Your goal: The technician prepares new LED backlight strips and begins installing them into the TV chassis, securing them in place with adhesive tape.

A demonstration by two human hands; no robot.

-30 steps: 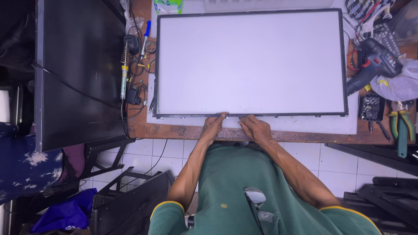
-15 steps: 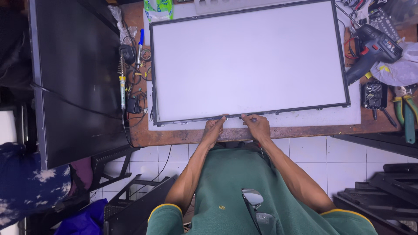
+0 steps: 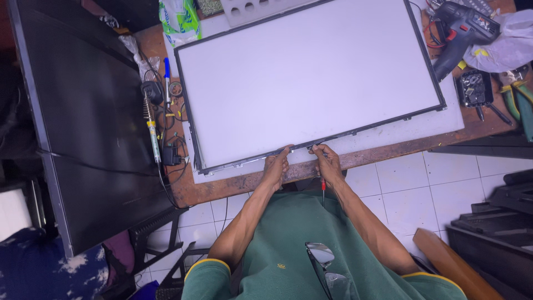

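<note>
A large flat display panel (image 3: 311,78) with a white face and a thin black frame lies on a wooden workbench (image 3: 222,186). My left hand (image 3: 276,169) rests at the panel's near edge, fingertips on the black frame. My right hand (image 3: 327,164) is just beside it on the same edge and holds a thin red-handled screwdriver (image 3: 323,189) that points down toward me. The two hands are a few centimetres apart.
A dark panel (image 3: 83,122) leans at the left. A soldering iron (image 3: 151,130), a blue pen (image 3: 167,75) and wires lie left of the display. A cordless drill (image 3: 458,33), a small black part (image 3: 474,89) and green-handled pliers (image 3: 519,103) lie at the right.
The view has tilted and moved closer, so the panel now sits at an angle. Both hands stay at the panel's near edge, close together.
</note>
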